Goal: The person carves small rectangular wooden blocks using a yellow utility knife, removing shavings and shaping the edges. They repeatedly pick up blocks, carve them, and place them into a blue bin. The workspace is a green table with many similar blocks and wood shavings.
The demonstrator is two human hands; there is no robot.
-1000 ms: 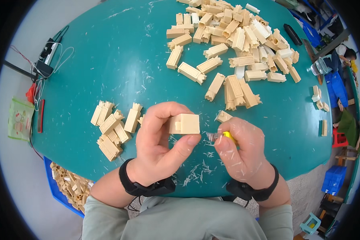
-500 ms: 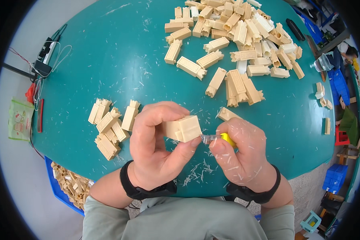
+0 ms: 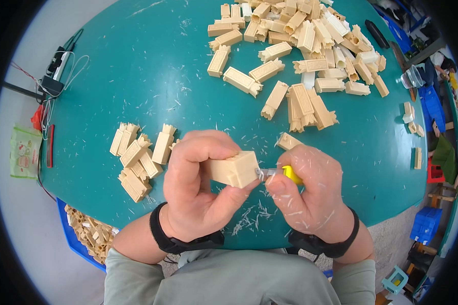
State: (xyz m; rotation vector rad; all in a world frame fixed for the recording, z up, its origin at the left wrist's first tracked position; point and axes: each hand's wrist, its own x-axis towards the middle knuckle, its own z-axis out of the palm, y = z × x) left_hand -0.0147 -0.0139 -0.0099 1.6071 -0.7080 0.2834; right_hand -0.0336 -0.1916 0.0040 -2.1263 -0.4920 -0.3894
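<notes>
Since the half-second-old frame, the beige block (image 3: 234, 170) has tipped so its end face points more to the lower right; the blade (image 3: 271, 173) now sits at its right edge, a bit higher up than before. Background shift looks like head motion.

Block is at frame centre, above the worktop (image 3: 137, 86). Left hand (image 3: 198, 188) is closed round it, fingers over the top, thumb (image 3: 231, 199) under, end left exposed. Right hand (image 3: 310, 195) is curled closed on a small knife (image 3: 292, 175) with a yellow part, blade toward the block.

Reads as edge trimming, given the shavings (image 3: 250, 217) below. To do it well: keep the blade flat to the edge, take light strokes, don't dig into the face. Left thumb is close to the cutting line; I'd drop it back or angle the blade away.

Hard to see: exact blade contact (small, blurred), the block's far end inside the left hand, most of the knife handle. Right hand partly covers a loose piece (image 3: 289, 141). Pile (image 3: 310, 35) is cut off at the upper edge; the worktop hides part of the blue tray (image 3: 75, 245), lower left.
</notes>
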